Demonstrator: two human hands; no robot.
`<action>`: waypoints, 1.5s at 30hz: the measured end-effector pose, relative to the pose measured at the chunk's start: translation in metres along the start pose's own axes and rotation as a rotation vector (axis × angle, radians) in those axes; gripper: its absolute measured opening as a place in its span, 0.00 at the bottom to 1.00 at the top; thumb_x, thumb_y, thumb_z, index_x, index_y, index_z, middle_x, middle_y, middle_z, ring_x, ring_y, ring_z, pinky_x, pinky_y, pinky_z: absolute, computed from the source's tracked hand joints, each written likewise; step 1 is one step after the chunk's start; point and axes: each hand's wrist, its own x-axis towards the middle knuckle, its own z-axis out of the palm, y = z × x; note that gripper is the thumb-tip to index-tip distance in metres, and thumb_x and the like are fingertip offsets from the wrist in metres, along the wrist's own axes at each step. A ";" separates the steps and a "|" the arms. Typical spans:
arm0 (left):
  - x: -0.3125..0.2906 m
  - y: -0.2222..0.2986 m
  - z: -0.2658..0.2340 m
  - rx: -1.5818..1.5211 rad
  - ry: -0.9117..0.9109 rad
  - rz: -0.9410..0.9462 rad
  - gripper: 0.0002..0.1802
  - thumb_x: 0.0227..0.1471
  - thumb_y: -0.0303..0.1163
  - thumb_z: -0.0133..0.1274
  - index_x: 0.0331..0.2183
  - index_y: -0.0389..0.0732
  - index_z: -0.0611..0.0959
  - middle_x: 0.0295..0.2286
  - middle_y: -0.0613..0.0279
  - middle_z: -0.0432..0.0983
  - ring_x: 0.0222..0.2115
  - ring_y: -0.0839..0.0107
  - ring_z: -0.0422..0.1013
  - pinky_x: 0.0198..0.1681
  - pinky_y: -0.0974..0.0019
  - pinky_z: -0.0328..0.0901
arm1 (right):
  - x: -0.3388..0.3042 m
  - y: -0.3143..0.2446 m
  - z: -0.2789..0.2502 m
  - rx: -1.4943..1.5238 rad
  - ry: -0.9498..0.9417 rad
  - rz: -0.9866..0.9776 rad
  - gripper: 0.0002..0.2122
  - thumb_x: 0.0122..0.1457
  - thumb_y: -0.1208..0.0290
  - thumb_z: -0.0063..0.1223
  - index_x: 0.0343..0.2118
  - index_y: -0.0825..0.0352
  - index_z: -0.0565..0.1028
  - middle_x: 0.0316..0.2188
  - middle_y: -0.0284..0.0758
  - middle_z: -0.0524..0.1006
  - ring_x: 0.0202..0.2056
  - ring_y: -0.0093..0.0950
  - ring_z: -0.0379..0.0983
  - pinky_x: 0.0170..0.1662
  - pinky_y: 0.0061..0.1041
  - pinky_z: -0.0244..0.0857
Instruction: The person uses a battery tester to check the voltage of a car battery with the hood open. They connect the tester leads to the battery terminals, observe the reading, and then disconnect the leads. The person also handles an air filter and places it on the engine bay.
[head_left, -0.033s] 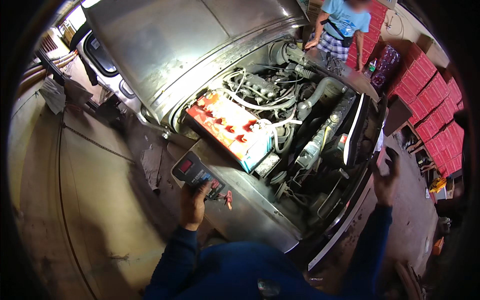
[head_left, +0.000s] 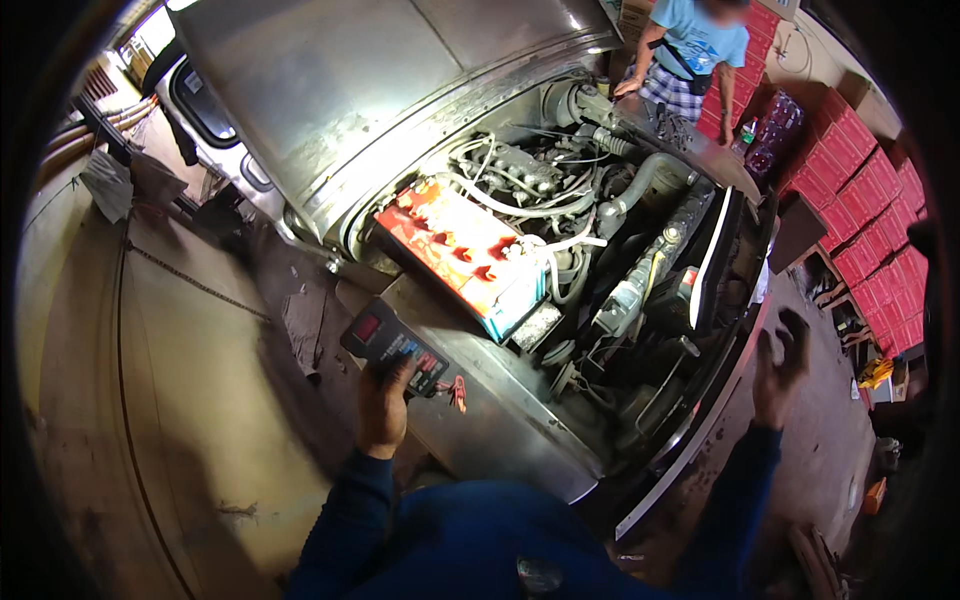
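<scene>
The person's left grip is closed around a dark handheld tester with a small red display, the thumb lying across its face. The tester is at the near left side of the vehicle, in front of the metal fender, with a red clip just beside its right end. The right grip is loose and holds nothing, its fingers parted and curled, to the right of the vehicle's front end. Farther off from the tester, a brightly lit battery with a red top sits in the engine bay. Compared with the earlier frame, the right grip is slightly nearer and its fingers look more clearly spread and bent, while the left grip keeps the tester in nearly the same place.
</scene>
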 end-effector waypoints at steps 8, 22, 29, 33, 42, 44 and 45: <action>0.002 0.032 0.018 -0.300 -0.031 -0.124 0.18 0.66 0.39 0.47 0.53 0.42 0.73 0.37 0.59 0.78 0.33 0.66 0.79 0.29 0.61 0.75 | -0.126 -0.128 0.120 0.423 -0.768 0.110 0.09 0.55 0.79 0.60 0.39 0.69 0.78 0.34 0.38 0.77 0.39 0.36 0.76 0.41 0.31 0.70; -0.011 0.043 -0.010 0.316 -0.105 0.301 0.13 0.65 0.34 0.53 0.45 0.33 0.78 0.32 0.59 0.81 0.31 0.74 0.76 0.35 0.69 0.70 | -0.118 -0.224 0.201 0.227 -0.627 -0.432 0.05 0.55 0.69 0.62 0.30 0.62 0.78 0.26 0.33 0.76 0.31 0.34 0.75 0.37 0.35 0.68; 0.019 0.002 -0.011 0.199 0.067 0.231 0.14 0.65 0.33 0.54 0.43 0.30 0.78 0.34 0.57 0.80 0.33 0.71 0.75 0.39 0.64 0.70 | -0.159 -0.252 0.208 -0.091 -0.505 -0.614 0.05 0.48 0.70 0.58 0.29 0.62 0.76 0.25 0.30 0.70 0.30 0.29 0.70 0.36 0.31 0.63; 0.054 0.005 -0.032 -0.418 0.205 -0.047 0.17 0.66 0.42 0.51 0.49 0.41 0.75 0.32 0.64 0.78 0.24 0.70 0.75 0.28 0.62 0.75 | -0.163 -0.251 0.237 -0.067 -0.589 -0.218 0.06 0.53 0.72 0.62 0.29 0.65 0.75 0.27 0.38 0.75 0.34 0.39 0.74 0.38 0.36 0.67; 0.120 0.012 -0.089 -0.518 0.134 -0.093 0.21 0.66 0.43 0.49 0.55 0.44 0.71 0.45 0.54 0.76 0.40 0.57 0.78 0.42 0.52 0.76 | -0.136 -0.243 0.299 -0.251 -0.576 -0.027 0.07 0.59 0.69 0.59 0.32 0.64 0.72 0.25 0.40 0.76 0.31 0.43 0.75 0.36 0.41 0.69; 0.134 0.014 -0.099 -0.515 0.118 -0.072 0.22 0.66 0.45 0.48 0.55 0.44 0.71 0.46 0.52 0.76 0.40 0.55 0.78 0.41 0.48 0.77 | -0.131 -0.246 0.308 -0.280 -0.545 -0.080 0.07 0.58 0.68 0.60 0.31 0.63 0.73 0.26 0.38 0.77 0.32 0.41 0.76 0.38 0.38 0.69; 0.142 0.017 -0.107 -0.518 0.075 -0.104 0.22 0.66 0.46 0.47 0.55 0.44 0.70 0.46 0.51 0.76 0.41 0.54 0.78 0.41 0.47 0.77 | -0.128 -0.246 0.312 -0.290 -0.556 -0.062 0.06 0.58 0.69 0.60 0.31 0.64 0.76 0.27 0.38 0.77 0.34 0.41 0.76 0.39 0.37 0.69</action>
